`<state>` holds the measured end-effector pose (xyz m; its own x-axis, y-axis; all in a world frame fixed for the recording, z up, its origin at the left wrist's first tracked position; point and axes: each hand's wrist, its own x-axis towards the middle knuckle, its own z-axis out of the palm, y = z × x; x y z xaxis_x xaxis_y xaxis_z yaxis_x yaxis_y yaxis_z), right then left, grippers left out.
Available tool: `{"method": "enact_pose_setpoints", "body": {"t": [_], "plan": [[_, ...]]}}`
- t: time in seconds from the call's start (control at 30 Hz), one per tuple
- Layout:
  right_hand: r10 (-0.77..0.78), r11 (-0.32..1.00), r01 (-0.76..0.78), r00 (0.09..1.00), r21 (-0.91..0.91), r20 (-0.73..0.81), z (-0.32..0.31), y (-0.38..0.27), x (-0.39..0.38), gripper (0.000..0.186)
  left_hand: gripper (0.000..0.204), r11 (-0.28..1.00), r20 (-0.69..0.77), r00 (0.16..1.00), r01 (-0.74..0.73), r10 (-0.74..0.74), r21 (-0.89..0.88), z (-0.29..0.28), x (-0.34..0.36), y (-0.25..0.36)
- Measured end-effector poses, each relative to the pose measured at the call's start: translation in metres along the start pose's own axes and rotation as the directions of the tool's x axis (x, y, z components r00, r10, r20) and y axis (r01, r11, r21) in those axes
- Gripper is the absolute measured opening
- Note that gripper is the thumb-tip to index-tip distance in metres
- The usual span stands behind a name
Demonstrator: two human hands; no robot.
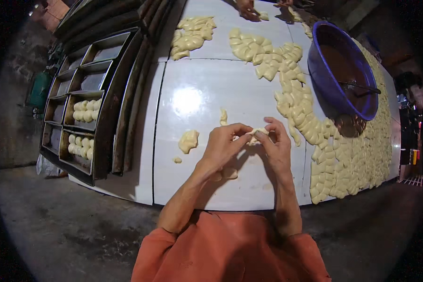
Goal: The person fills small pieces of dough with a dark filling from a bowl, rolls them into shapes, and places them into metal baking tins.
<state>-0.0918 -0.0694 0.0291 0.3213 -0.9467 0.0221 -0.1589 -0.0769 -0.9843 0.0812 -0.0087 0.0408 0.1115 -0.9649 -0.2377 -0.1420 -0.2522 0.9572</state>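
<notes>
Above the white tabletop, my left hand point(224, 146) and my right hand point(278, 146) are close together. Thumbs and fingers of both pinch one small piece of pale dough point(258, 134), whose underside is hidden. Left of my hands lie a flattened dough piece point(188, 141) and a small dough scrap point(177, 160). A narrow dough strip point(223, 116) rests just beyond my left fingers. Close by my left forearm, a rounded dough piece point(230, 173) is on the table, partly in shadow.
Many dough pieces point(345, 164) cover the table's right side. A purple basin point(317, 77) holds brown filling point(340, 66) and a dark-handled utensil point(362, 87). At left, a divided metal tray point(109, 77) has dough balls point(82, 146) in two compartments. Another person's hand point(247, 10) works at the far edge.
</notes>
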Motion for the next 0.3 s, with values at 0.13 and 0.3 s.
{"method": "enact_pose_setpoints", "body": {"t": [0.13,0.3], "plan": [[0.24,0.882,-0.25,0.968,0.4,0.075,-0.017,-0.004,0.004,0.036,0.065,0.985,-0.098,0.989,-0.124,0.113,-0.118,0.024,0.007,0.01],[0.17,0.736,-0.262,0.964,0.625,0.204,-0.032,0.003,0.011,0.072,0.08,0.826,-0.221,0.857,-0.51,0.466,-0.241,0.063,0.037,0.022]]}}
